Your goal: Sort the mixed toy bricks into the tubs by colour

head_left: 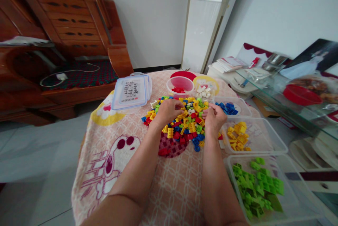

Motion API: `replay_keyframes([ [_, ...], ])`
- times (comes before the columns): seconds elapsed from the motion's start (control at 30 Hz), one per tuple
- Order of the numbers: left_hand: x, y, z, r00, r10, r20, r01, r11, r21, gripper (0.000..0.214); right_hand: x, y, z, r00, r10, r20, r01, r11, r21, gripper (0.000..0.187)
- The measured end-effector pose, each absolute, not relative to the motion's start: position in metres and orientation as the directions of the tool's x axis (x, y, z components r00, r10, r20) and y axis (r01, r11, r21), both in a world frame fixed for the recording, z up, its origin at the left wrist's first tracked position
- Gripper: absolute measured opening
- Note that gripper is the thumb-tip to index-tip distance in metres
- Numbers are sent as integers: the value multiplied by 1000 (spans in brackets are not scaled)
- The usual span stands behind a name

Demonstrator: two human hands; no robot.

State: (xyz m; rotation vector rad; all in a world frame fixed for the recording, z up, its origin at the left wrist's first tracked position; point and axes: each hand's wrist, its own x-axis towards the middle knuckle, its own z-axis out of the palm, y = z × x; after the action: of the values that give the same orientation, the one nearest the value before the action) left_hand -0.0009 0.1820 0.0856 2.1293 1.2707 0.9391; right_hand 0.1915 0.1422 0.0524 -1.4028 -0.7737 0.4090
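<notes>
A heap of small toy bricks (185, 123) in red, yellow, blue, green and white lies on a round table with a pink patterned cloth (118, 155). My left hand (169, 110) rests on the heap's far left side, fingers curled down into the bricks. My right hand (213, 117) sits at the heap's right edge, fingers closed in a pinch; what they hold is too small to name.
Clear tubs hold sorted bricks: green (257, 187), yellow (237, 136), blue (227, 108). A round bowl holds red bricks (179, 86), a yellow lid white ones (204, 90). A lidded box (130, 92) sits far left. Wooden bench left, glass table right.
</notes>
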Motion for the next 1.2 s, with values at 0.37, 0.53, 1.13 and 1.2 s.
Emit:
replay_keyframes([
  [0.37,4,184,77,408,885,222,672,-456,583,22,191,143,52,699,678,228,163,159,-974,37],
  [0.53,3,184,76,420,880,223,660,-465,590,23,190,142,53,697,680,226,163,157,-974,37],
  [1.13,4,182,83,460,879,121,717,-449,533,25,191,144,51,699,673,239,159,180,-971,36],
  [1.2,3,182,83,426,892,152,704,-432,564,22,191,144,51,701,674,233,152,177,-972,36],
])
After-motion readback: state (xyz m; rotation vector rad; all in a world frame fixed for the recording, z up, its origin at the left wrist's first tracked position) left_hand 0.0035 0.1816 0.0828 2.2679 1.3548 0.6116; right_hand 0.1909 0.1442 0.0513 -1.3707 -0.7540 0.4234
